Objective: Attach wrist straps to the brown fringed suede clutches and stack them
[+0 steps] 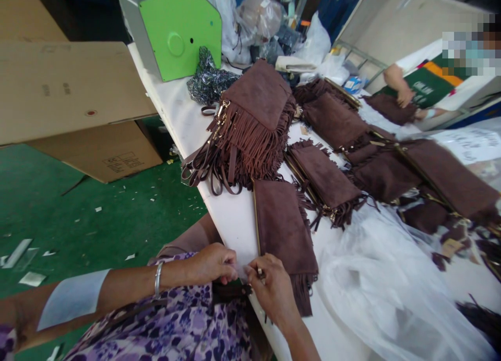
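My left hand (pixel 217 264) is closed at the table's near edge, thumb against curled fingers; what it pinches is too small to make out. Just to its right, my right hand (pixel 272 288) is also closed, with a small metal-looking piece (pixel 260 273) showing between its fingers. A whitish, see-through bit shows in the gap between both hands. Below them a dark brown strap (pixel 230 292) lies across my lap. Beside my right hand, a brown fringed pouch (pixel 284 225) with a gold zipper lies flat on the white table (pixel 230 220), its lower part partly behind that hand.
A stack of fringed bags (pixel 258 95) with hanging straps stands farther up. More brown pouches (pixel 329 173) and a clear plastic bag (pixel 371 283) lie right. Behind are a green-sided machine (pixel 180 32) and a co-worker's hand (pixel 405 95). Cardboard boxes (pixel 70 89) stand left.
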`<state>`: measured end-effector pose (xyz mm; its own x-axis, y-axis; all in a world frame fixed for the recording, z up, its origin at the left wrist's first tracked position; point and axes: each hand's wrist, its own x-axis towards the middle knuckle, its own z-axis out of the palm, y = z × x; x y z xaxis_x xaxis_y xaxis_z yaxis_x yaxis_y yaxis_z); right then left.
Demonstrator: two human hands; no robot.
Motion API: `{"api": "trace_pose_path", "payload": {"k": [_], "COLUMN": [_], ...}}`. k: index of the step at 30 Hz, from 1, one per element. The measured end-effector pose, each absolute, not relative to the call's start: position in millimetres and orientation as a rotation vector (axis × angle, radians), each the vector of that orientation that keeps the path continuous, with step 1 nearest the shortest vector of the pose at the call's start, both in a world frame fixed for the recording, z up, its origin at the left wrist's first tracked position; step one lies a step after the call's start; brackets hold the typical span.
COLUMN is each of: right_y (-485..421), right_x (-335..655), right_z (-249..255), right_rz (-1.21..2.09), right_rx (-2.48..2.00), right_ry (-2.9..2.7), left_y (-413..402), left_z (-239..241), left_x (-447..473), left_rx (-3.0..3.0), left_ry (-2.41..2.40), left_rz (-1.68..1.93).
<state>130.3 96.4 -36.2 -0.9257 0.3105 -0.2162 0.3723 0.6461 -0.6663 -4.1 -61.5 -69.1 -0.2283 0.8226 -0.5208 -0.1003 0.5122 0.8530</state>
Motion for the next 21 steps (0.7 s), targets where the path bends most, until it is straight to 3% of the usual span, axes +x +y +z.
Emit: {"api": "trace_pose_path", "payload": {"k": [11,21], "right_y": [111,125], "right_x": [137,140], "right_z": [-25,-19], "right_rz": [-1.294,-1.206], "right_rx": [0.433,0.149], "right_ry": [2.7,2.731], "left_y": [-62,-69], "left_z": [-77,-78], "left_x": [4,1], "left_rx": [0.415,0.366], "left_ry": [1.387,1.376], "left_rz": [1.125,1.108]}}
